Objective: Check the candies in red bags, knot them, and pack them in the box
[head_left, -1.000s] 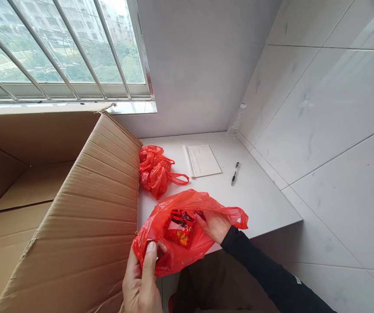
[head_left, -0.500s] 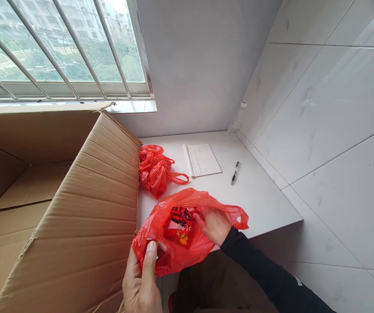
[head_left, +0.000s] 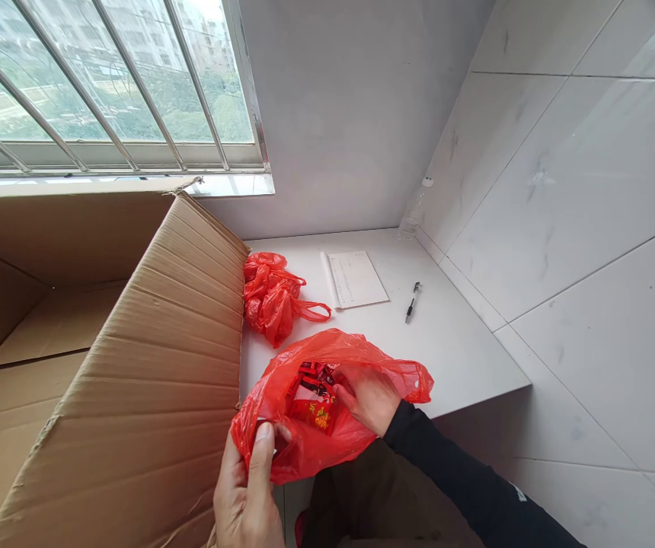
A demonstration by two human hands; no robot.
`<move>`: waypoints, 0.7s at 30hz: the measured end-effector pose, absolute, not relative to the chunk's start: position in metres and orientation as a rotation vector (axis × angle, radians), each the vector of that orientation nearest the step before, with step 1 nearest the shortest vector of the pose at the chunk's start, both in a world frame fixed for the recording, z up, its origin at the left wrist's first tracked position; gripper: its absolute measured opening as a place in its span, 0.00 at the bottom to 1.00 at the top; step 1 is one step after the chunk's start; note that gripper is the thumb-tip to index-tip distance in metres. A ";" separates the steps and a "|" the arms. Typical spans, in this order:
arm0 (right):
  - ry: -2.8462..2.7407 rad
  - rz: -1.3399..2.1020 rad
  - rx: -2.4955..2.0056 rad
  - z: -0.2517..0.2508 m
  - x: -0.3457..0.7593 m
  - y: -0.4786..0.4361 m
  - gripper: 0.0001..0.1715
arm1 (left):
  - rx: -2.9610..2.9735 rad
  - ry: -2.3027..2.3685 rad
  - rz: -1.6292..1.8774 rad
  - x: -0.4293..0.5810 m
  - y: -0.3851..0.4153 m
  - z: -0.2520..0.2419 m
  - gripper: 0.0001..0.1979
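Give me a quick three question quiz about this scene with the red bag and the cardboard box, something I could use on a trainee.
1. True or false: the right hand is reaching inside the open red bag.
2. Which thing lies nearest the tiled wall on the white counter? A) the pen B) the notepad C) the tied red bag
3. What does the left hand pinch?

Key
1. True; its fingers are among the red packets in the bag.
2. A; the notepad lies left of the pen, and the tied bag sits against the cardboard box.
3. The near edge of the open red bag, held between thumb and fingers.
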State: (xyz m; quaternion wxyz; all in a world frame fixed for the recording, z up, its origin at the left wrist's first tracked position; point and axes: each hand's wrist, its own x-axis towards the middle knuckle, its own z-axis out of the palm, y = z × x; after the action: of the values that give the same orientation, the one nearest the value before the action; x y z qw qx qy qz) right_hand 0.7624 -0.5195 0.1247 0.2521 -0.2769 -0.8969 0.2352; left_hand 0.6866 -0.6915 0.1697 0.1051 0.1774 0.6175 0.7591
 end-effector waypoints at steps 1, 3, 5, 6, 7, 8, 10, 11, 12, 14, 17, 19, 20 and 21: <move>-2.441 0.645 -0.744 0.125 0.763 -0.520 0.11 | 0.517 1.826 2.233 0.686 -0.692 0.169 0.29; -2.441 0.653 -0.729 0.124 0.763 -0.520 0.12 | 0.510 1.836 2.225 0.686 -0.692 0.168 0.30; -2.442 0.658 -0.723 0.124 0.763 -0.519 0.12 | 0.508 1.837 2.218 0.685 -0.693 0.168 0.30; -2.443 0.660 -0.722 0.124 0.763 -0.519 0.12 | 0.509 1.836 2.217 0.686 -0.693 0.168 0.30; -2.444 0.661 -0.721 0.123 0.763 -0.519 0.12 | 0.509 1.835 2.217 0.686 -0.692 0.169 0.30; -2.445 0.663 -0.720 0.123 0.763 -0.519 0.12 | 0.511 1.832 2.218 0.686 -0.692 0.169 0.30; -2.448 0.665 -0.714 0.122 0.763 -0.519 0.12 | 0.520 1.826 2.218 0.687 -0.692 0.170 0.29; -2.448 0.665 -0.711 0.121 0.762 -0.519 0.12 | 0.526 1.824 2.221 0.687 -0.692 0.170 0.29; -2.449 0.664 -0.709 0.120 0.762 -0.519 0.12 | 0.530 1.823 2.222 0.687 -0.692 0.170 0.29; -2.448 0.660 -0.711 0.119 0.760 -0.519 0.14 | 0.534 1.824 2.222 0.686 -0.693 0.169 0.29; -2.450 0.656 -0.722 0.117 0.759 -0.519 0.16 | 0.525 1.835 2.216 0.685 -0.693 0.168 0.30; -2.457 0.662 -0.726 0.117 0.758 -0.519 0.14 | 0.519 1.839 2.211 0.684 -0.693 0.167 0.30; -2.462 0.665 -0.729 0.116 0.758 -0.519 0.13 | 0.519 1.839 2.209 0.684 -0.693 0.167 0.30; -2.466 0.668 -0.733 0.116 0.758 -0.519 0.11 | 0.522 1.836 2.208 0.684 -0.693 0.167 0.30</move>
State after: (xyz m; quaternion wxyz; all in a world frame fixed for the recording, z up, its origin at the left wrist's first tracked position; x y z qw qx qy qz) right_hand 0.7580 -0.5187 0.1155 0.2396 -0.2676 -0.9008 0.2439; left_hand 0.6836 -0.6929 0.1668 0.1112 0.1779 0.6252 0.7518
